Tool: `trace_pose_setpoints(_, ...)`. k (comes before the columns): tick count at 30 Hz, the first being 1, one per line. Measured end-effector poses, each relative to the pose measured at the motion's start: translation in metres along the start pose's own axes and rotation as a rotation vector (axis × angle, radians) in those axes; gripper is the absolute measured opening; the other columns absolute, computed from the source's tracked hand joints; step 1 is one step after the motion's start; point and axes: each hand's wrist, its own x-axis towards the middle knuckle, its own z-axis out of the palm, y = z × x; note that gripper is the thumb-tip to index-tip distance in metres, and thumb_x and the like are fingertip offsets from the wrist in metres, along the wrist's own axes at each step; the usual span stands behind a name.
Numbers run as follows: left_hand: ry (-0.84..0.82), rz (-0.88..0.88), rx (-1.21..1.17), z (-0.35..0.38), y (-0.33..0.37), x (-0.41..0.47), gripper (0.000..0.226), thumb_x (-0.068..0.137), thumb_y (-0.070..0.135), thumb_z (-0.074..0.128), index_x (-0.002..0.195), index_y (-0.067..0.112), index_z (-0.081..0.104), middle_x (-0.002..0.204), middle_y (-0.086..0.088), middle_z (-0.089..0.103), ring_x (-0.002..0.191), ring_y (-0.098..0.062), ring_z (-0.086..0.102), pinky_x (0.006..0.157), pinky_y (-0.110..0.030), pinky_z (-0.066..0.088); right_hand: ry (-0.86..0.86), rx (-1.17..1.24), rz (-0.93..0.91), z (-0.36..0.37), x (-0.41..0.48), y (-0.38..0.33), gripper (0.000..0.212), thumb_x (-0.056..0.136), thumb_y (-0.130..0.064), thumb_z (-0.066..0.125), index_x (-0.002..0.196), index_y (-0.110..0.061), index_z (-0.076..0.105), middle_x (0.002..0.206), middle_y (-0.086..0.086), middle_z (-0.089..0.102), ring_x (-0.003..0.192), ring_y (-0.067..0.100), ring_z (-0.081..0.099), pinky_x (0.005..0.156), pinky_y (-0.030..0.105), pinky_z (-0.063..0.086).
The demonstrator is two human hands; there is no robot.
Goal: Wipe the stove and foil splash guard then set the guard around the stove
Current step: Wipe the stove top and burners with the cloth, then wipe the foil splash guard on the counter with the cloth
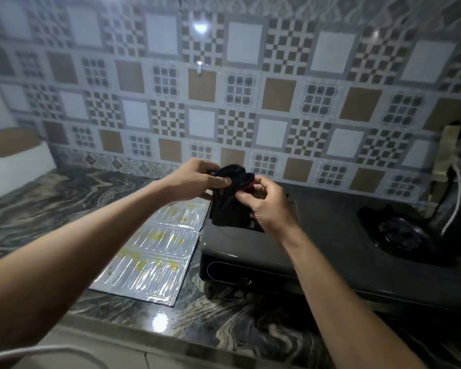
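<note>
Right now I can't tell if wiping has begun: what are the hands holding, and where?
Both hands, left and right, pinch a dark cloth by its top edge, above the stove.

Home kitchen: a black gas stove point(330, 251) sits on a marbled stone worktop point(64, 198) against a wall of patterned tiles point(224, 89).

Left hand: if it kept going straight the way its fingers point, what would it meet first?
The left hand points right, toward the right hand. Its fingers already pinch the black cloth held between both hands, so the cloth comes first, then probably the right hand's fingers just behind it; depth is unclear.
</note>
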Motion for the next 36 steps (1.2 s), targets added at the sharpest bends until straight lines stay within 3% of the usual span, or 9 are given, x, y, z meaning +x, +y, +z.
trace_pose_setpoints(6, 0.054, -0.036, -0.193, 0.003, 0.011, -0.023, 0.020, 0.095, 0.014, 0.061, 0.112, 0.004, 0.067, 0.094, -0.008, 0.073, 0.083, -0.018, 0.071, 0.075, -0.033, 0.060, -0.091, 0.256, 0.087, -0.010, 0.002, -0.009, 0.026, 0.092, -0.008, 0.066, 0.119, -0.011, 0.063, 0.110, 0.007, 0.075, 0.103, 0.025, 0.071, 0.091, 0.046, 0.056)
trace_pose_setpoints(9, 0.120, -0.040, -0.314, 0.001, 0.013, -0.029, 0.023, 0.096, 0.014, 0.060, 0.115, 0.001, 0.066, 0.096, -0.010, 0.073, 0.087, -0.021, 0.071, 0.075, -0.034, 0.058, -0.177, 0.230, 0.083, -0.006, 0.000, -0.010, 0.037, 0.091, -0.018, 0.070, 0.126, -0.013, 0.060, 0.115, 0.012, 0.072, 0.106, 0.027, 0.070, 0.095, 0.048, 0.054)
trace_pose_setpoints(13, 0.194, -0.064, -0.301, -0.004, 0.012, -0.037, 0.024, 0.096, 0.015, 0.059, 0.115, 0.002, 0.065, 0.094, -0.010, 0.069, 0.086, -0.023, 0.069, 0.079, -0.039, 0.058, -0.261, 0.194, 0.045, 0.003, 0.000, -0.013, 0.033, 0.091, -0.003, 0.066, 0.123, -0.003, 0.061, 0.111, 0.013, 0.074, 0.103, 0.027, 0.071, 0.094, 0.048, 0.055)
trace_pose_setpoints(15, 0.183, -0.077, -0.291, -0.008, 0.011, -0.042, 0.022, 0.096, 0.024, 0.059, 0.111, 0.008, 0.064, 0.092, -0.008, 0.067, 0.081, -0.022, 0.069, 0.080, -0.042, 0.059, -0.264, 0.136, 0.018, 0.006, 0.004, -0.019, 0.034, 0.087, -0.002, 0.071, 0.120, -0.002, 0.064, 0.107, 0.014, 0.075, 0.099, 0.027, 0.072, 0.091, 0.045, 0.057)
trace_pose_setpoints(19, 0.102, -0.094, -0.130, -0.018, 0.010, -0.049, 0.046, 0.083, 0.052, 0.070, 0.119, 0.023, 0.064, 0.107, -0.007, 0.074, 0.096, -0.024, 0.073, 0.084, -0.042, 0.059, -0.323, 0.000, -0.021, 0.010, 0.015, -0.036, 0.033, 0.080, -0.007, 0.079, 0.112, -0.006, 0.068, 0.097, 0.011, 0.077, 0.090, 0.024, 0.075, 0.084, 0.040, 0.060)
trace_pose_setpoints(23, 0.225, -0.074, -0.159, -0.034, -0.005, -0.047, 0.031, 0.085, 0.014, 0.075, 0.115, 0.014, 0.068, 0.106, -0.015, 0.075, 0.099, -0.030, 0.072, 0.087, -0.048, 0.059, -0.429, -0.085, 0.028, 0.016, 0.034, -0.040, 0.038, 0.077, -0.015, 0.083, 0.112, -0.011, 0.071, 0.098, 0.007, 0.078, 0.094, 0.023, 0.074, 0.091, 0.045, 0.057)
trace_pose_setpoints(27, 0.242, -0.118, -0.210, -0.059, -0.036, -0.039, 0.024, 0.085, -0.001, 0.068, 0.105, 0.012, 0.068, 0.096, -0.012, 0.073, 0.091, -0.028, 0.070, 0.075, -0.042, 0.058, -0.552, -0.258, 0.133, 0.038, 0.055, -0.020, 0.026, 0.077, -0.015, 0.081, 0.102, -0.011, 0.075, 0.098, 0.008, 0.077, 0.100, 0.029, 0.070, 0.093, 0.046, 0.054)
trace_pose_setpoints(31, 0.197, -0.132, -0.202, -0.084, -0.067, -0.027, 0.024, 0.084, -0.005, 0.067, 0.097, 0.015, 0.070, 0.090, -0.008, 0.075, 0.084, -0.020, 0.072, 0.072, -0.035, 0.059, -0.416, -0.196, 0.164, 0.070, 0.070, 0.001, 0.011, 0.087, -0.008, 0.067, 0.097, -0.010, 0.069, 0.094, 0.010, 0.071, 0.086, 0.020, 0.067, 0.072, 0.033, 0.057)
trace_pose_setpoints(36, 0.172, -0.151, -0.077, -0.133, -0.124, 0.001, 0.024, 0.079, -0.008, 0.071, 0.096, 0.007, 0.065, 0.087, -0.008, 0.074, 0.082, -0.020, 0.072, 0.083, -0.039, 0.061, -0.273, -0.135, 0.213, 0.130, 0.103, 0.043, 0.031, 0.083, 0.001, 0.070, 0.111, -0.013, 0.068, 0.108, 0.010, 0.070, 0.094, 0.021, 0.069, 0.069, 0.025, 0.056)
